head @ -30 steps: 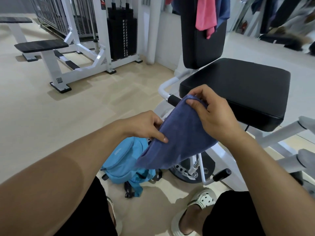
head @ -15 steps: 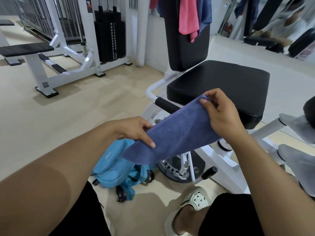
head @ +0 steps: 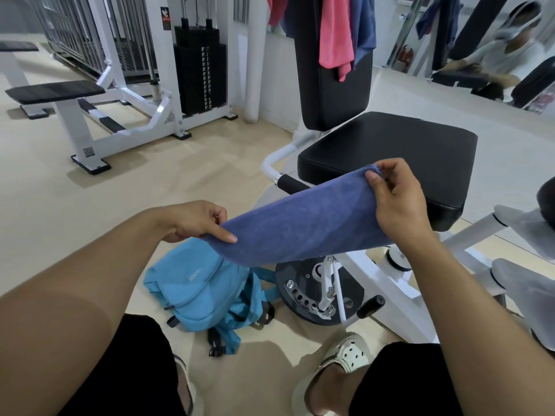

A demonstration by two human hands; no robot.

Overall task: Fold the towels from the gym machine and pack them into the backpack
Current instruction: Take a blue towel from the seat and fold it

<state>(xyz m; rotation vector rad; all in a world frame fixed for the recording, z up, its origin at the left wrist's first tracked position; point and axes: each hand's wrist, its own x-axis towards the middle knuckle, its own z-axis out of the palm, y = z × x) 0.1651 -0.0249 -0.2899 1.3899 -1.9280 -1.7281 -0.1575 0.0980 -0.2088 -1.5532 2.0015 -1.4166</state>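
A folded blue towel [head: 303,226] hangs stretched between both hands in front of the machine's black seat [head: 399,151]. My left hand [head: 195,222] pinches its lower left corner. My right hand [head: 396,199] grips its upper right corner. Below the towel a light blue backpack [head: 198,286] lies on the floor beside the machine's round base. A pink towel [head: 335,34] and a dark blue towel [head: 365,28] hang over the upright black backrest [head: 327,94].
The machine's white frame and adjuster disc [head: 318,292] stand just right of the backpack, grey pads [head: 528,223] at far right. A white bench and weight stack [head: 201,73] stand at back left. My feet in pale sandals [head: 345,358] rest on the beige floor.
The hands have moved apart, pulling the blue towel out longer and flatter. The view shifted, so the seat and backpack sit lower in the frame.
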